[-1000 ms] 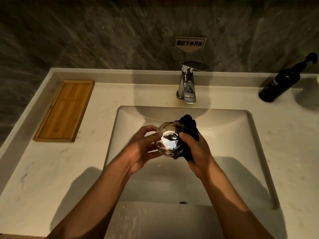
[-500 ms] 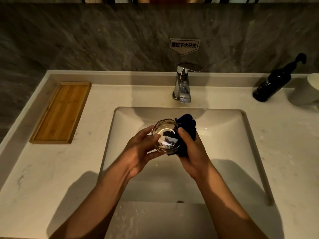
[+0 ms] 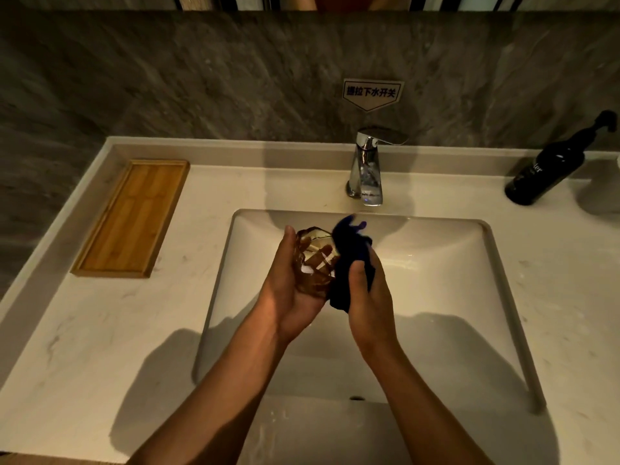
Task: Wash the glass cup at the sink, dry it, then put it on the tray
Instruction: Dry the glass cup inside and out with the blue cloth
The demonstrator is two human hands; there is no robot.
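Note:
Over the white sink basin (image 3: 436, 280), my left hand (image 3: 288, 290) cradles a faceted clear glass cup (image 3: 313, 263), its mouth tilted up and to the right. My fingers show through the glass. My right hand (image 3: 370, 303) grips a dark blue cloth (image 3: 352, 256) and presses it against the cup's right side. The cloth's loose end sticks up past the rim. A rectangular bamboo tray (image 3: 131, 218) lies on the countertop to the left of the basin, with nothing on it.
A chrome faucet (image 3: 367, 169) stands behind the basin, no water running. A black pump bottle (image 3: 550, 166) leans at the back right of the pale marble counter (image 3: 100, 330). A grey stone wall with a small sign (image 3: 372, 94) rises behind.
My left hand has turned the cup so its side faces up instead of its base. The cloth has shifted along the cup's right side, its end now flicking upward.

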